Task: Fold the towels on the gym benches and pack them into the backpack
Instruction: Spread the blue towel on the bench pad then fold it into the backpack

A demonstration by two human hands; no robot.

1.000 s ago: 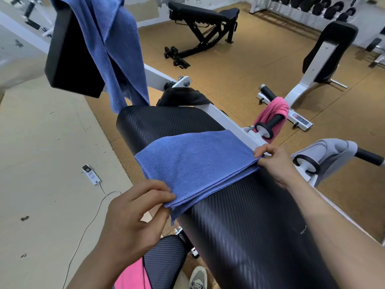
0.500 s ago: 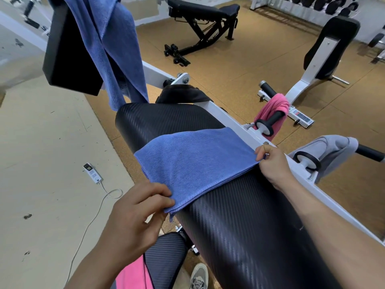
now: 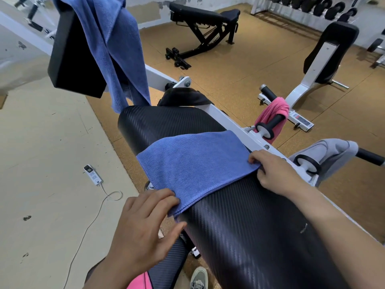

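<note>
Blue towel (image 3: 195,163) across black bench (image 3: 250,236); left fingers (image 3: 160,197), right fingers (image 3: 258,156) pinch its near corners.

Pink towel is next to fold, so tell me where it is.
Head view, right side: the pink towel hangs over a black roller beside the bench, just beyond the grey towel.

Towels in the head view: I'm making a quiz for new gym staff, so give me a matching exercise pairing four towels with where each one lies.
Things: 1 folded blue towel; 2 unfolded blue towel; 3 pink towel; 4 grey towel.
Places: A over the far black roller; B on the long black bench pad; C over the near black roller; D over the raised black pad.
Pairs: 1-B, 2-D, 3-A, 4-C.
</note>
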